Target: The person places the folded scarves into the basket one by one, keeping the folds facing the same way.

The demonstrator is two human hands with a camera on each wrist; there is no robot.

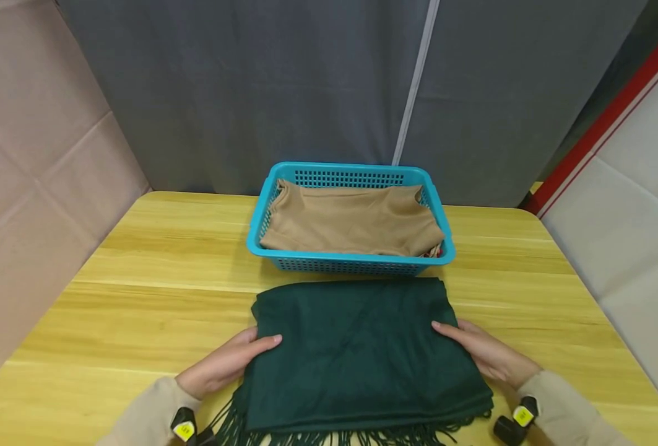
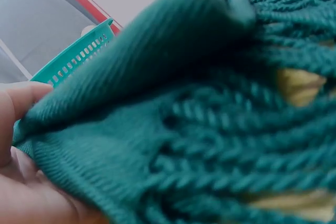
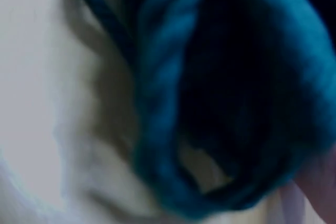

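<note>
A dark green fringed scarf (image 1: 351, 353), folded into a rough rectangle, spans the space between my two hands at the front of the table. My left hand (image 1: 231, 359) grips its left edge, thumb on top and fingers beneath. The right hand (image 1: 487, 350) holds the opposite edge the same way. Twisted tassels (image 2: 226, 145) hang along the near side, large in the left wrist view. In the right wrist view, a blurred tassel loop (image 3: 160, 103) covers much of the picture, with only a bit of the hand at the edge.
Just beyond the scarf stands a blue plastic basket (image 1: 353, 266) with a folded tan cloth (image 1: 356, 220) inside. The wooden table (image 1: 156, 297) ends at a grey curtain (image 1: 251, 93). Pale panels (image 1: 33, 173) border the left side, and a white, red-edged one (image 1: 629, 173) the right.
</note>
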